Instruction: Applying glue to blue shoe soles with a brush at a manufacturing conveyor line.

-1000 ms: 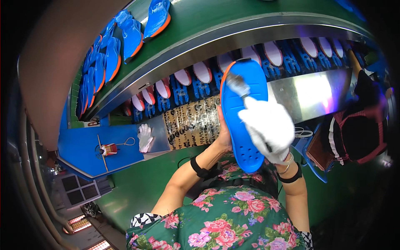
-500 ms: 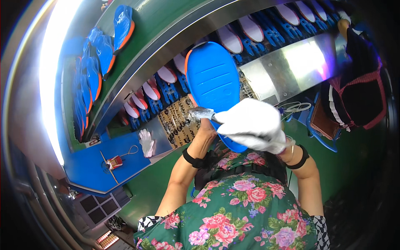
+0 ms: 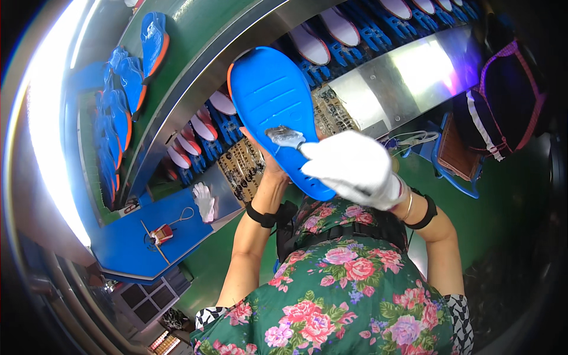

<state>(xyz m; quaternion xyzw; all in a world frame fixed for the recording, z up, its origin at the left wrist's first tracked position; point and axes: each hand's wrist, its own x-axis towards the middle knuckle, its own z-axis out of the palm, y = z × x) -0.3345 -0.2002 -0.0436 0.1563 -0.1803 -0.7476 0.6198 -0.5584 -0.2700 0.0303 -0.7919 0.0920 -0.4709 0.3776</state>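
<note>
A blue shoe sole with an orange edge is held tilted in front of me, its grooved face showing. My left hand is bare and closed on the sole's left edge from behind; most of its fingers are hidden under it. In a white glove, my right hand grips a brush by its handle, which the glove mostly covers. The brush's whitish, wet-looking head lies against the lower middle of the sole.
Behind the sole, pale shoe parts stand on blue holders along a metal-edged line. More blue soles rest on the green surface at left. A blue table bears a glove and a red tool. A chair stands right.
The sole has shifted left and slightly up with my left hand. The brush has moved from the sole's left edge onto its face. A person's hand at the upper right has left view.
</note>
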